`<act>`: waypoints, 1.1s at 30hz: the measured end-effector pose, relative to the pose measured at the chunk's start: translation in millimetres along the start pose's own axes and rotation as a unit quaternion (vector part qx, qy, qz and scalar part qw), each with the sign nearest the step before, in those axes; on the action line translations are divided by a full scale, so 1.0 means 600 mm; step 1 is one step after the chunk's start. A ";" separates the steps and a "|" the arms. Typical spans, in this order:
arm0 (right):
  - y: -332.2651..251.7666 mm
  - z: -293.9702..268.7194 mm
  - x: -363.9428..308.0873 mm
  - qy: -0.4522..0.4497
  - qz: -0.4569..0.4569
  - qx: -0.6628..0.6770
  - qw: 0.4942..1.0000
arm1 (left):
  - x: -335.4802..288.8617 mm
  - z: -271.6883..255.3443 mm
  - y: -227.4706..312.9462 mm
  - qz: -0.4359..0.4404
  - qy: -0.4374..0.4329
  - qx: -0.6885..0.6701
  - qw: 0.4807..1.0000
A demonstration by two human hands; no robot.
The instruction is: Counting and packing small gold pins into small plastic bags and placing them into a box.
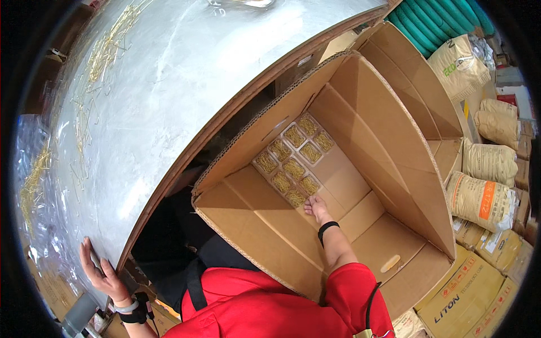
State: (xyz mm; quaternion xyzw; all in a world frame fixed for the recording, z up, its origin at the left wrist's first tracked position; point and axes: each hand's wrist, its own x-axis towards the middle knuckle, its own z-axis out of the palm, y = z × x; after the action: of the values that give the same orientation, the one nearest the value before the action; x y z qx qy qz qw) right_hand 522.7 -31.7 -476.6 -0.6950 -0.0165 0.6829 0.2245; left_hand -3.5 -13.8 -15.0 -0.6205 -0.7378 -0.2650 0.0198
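My right hand reaches deep into a large open cardboard box. Its fingers are curled beside the nearest of several small clear trays; what they grip, if anything, is too small to make out. The trays lie in rows on the box bottom, along the side by the table, each filled with thin golden wire-like strands. My left hand rests on the edge of the grey metal-topped table, fingers spread and holding nothing.
Loose golden strands lie scattered on the tabletop. Clear plastic film is at its left. Stuffed paper sacks and closed cartons are stacked at the right, with a coiled green hose behind the box.
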 end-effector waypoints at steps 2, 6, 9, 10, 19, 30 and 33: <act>-0.006 -0.003 -0.012 0.000 -0.003 -0.008 1.000 | 0.002 0.000 0.003 0.006 0.001 0.008 1.000; -0.066 0.020 -0.071 0.093 -0.014 -0.150 0.984 | 0.005 -0.002 0.010 0.007 0.005 0.014 1.000; -0.143 0.033 -0.129 0.083 -0.108 -0.114 0.984 | 0.006 -0.003 0.014 0.010 0.015 0.016 1.000; -0.199 0.059 -0.180 0.055 -0.180 -0.076 0.979 | 0.002 -0.001 0.011 0.006 0.010 0.002 1.000; -0.680 0.217 -0.587 -0.013 -0.534 -0.100 0.839 | 0.001 0.000 0.021 0.017 0.010 -0.004 1.000; -0.870 0.318 -0.589 -0.082 -0.355 -0.188 0.912 | 0.014 0.004 0.037 0.042 0.037 0.009 0.998; -0.866 0.326 -0.590 -0.077 -0.354 -0.198 0.911 | 0.012 0.002 0.036 0.046 0.037 0.018 0.998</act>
State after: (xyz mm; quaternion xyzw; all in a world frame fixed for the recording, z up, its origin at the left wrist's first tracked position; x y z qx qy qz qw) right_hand 459.4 375.3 37.5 -0.6189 -0.4134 0.5929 0.3075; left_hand 15.2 -4.6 -5.4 -0.6429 -0.7121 -0.2733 0.0700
